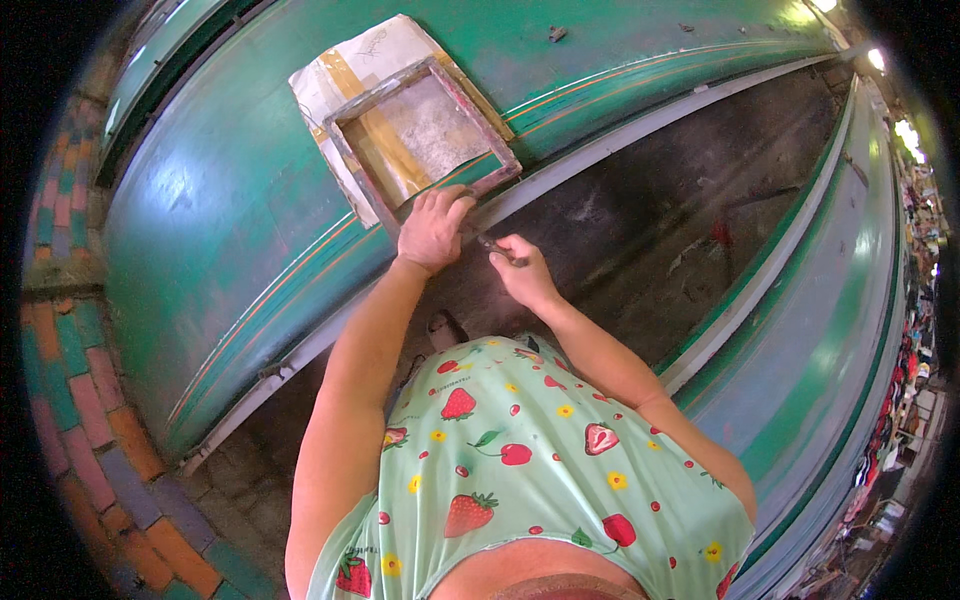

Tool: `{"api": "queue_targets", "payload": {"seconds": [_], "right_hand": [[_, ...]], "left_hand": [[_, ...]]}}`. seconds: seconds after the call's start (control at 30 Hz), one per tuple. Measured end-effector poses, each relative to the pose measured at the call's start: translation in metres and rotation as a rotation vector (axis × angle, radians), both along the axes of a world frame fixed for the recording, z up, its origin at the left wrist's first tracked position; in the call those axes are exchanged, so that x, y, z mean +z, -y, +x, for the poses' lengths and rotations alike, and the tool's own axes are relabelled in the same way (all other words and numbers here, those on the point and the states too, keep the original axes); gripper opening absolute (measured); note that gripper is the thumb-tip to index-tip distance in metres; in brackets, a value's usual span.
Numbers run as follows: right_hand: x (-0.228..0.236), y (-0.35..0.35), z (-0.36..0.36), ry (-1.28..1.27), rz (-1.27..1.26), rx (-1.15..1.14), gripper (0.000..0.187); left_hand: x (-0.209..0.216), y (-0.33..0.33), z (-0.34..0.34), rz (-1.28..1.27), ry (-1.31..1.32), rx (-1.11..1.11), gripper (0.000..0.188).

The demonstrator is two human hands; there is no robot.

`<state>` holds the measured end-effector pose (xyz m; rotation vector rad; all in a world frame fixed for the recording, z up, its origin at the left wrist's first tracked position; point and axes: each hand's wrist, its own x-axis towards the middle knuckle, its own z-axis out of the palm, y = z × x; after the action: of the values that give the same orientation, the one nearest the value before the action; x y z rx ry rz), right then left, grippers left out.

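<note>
White-and-orange-striped green table point(225, 240), brownish frame point(472, 113), mint-green shirt point(560, 500) in red-and-yellow fruit-and-flower print

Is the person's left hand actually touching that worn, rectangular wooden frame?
Touching: the head view shows the left hand with its bent fingers over the near side of the wooden frame.

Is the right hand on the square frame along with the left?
No, only the left hand is on the square frame; the right hand holds a small dark object apart from it.

The far table point(215, 225) bears cardboard point(318, 85) with a frame point(473, 113) on it, by the near edge; another table point(800, 345) stands right.
</note>
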<state>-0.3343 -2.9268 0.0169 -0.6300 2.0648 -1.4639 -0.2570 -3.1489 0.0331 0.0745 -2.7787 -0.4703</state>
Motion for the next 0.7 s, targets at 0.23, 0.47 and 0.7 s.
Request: {"api": "queue_targets", "payload": {"seconds": [0.23,0.47,0.7], "right_hand": [[0.03,0.005,0.0,-0.595,0.292,0.15,0.028],[0.023,0.011,0.007,-0.745,0.353,0.154,0.022],[-0.004,0.017,0.014,-0.626,0.309,0.074,0.02]], "left_hand": [[0.001,0.002,0.001,-0.036,-0.027,-0.008,0.068],[0.0,0.004,-0.002,-0.058,-0.051,-0.027,0.048],[-0.007,0.006,-0.009,-0.098,0.034,-0.023,0.039]]}}
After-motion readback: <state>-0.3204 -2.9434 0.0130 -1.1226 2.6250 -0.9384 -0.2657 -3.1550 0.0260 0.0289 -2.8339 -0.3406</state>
